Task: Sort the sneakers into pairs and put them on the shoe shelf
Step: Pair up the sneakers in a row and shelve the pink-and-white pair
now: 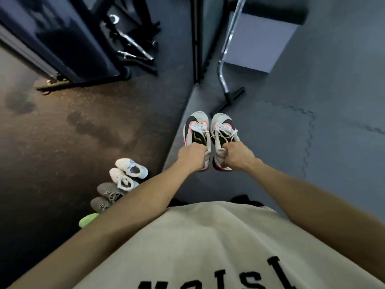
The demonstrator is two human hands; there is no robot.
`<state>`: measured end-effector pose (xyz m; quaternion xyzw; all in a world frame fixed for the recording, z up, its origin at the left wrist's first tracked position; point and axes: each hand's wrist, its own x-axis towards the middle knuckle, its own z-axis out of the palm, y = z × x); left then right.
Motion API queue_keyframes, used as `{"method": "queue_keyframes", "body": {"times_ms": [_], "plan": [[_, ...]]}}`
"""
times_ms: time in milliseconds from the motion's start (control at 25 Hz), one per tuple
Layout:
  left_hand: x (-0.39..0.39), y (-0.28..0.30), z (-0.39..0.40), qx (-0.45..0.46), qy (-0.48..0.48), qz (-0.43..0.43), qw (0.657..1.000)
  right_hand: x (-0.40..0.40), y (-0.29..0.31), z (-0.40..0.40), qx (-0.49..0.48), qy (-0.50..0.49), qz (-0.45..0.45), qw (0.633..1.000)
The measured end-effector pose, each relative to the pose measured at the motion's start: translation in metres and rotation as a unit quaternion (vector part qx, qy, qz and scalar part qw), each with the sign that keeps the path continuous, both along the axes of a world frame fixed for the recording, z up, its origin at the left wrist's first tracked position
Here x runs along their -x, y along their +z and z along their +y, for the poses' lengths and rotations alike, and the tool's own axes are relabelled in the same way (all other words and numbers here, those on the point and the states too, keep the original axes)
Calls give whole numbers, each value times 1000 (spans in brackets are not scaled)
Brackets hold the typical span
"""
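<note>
We grip one white mesh sneaker with black swoosh and pink trim per fist: left hand (192, 156) holds the left sneaker (196, 130), right hand (237, 156) the right sneaker (224, 130). Heel-only holds could slip; loose laces may snag.

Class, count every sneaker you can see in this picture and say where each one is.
7. One white-pink sneaker in the left hand, its mate in the right hand; on the floor: two white, two grey, one green, partly hidden; more may be hidden.
</note>
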<state>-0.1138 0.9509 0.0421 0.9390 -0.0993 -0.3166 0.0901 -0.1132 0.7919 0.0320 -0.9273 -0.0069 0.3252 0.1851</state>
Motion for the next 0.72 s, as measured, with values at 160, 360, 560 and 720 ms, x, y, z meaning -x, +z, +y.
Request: {"method": "queue_keyframes", "body": {"times_ms": [160, 360, 560, 720], "plan": [[-12, 0, -112, 4, -61, 5, 998, 11, -1, -108, 10, -64, -9, 998], [-29, 3, -244, 9, -153, -2, 988, 20, -2, -234, 25, -145, -24, 989], [-59, 8, -357, 20, -241, -14, 970, 18, 0, -337, 16, -258, -47, 965], [-102, 1, -438, 25, -302, -28, 953, -8, -2, -406, 14, -336, -54, 940]]}}
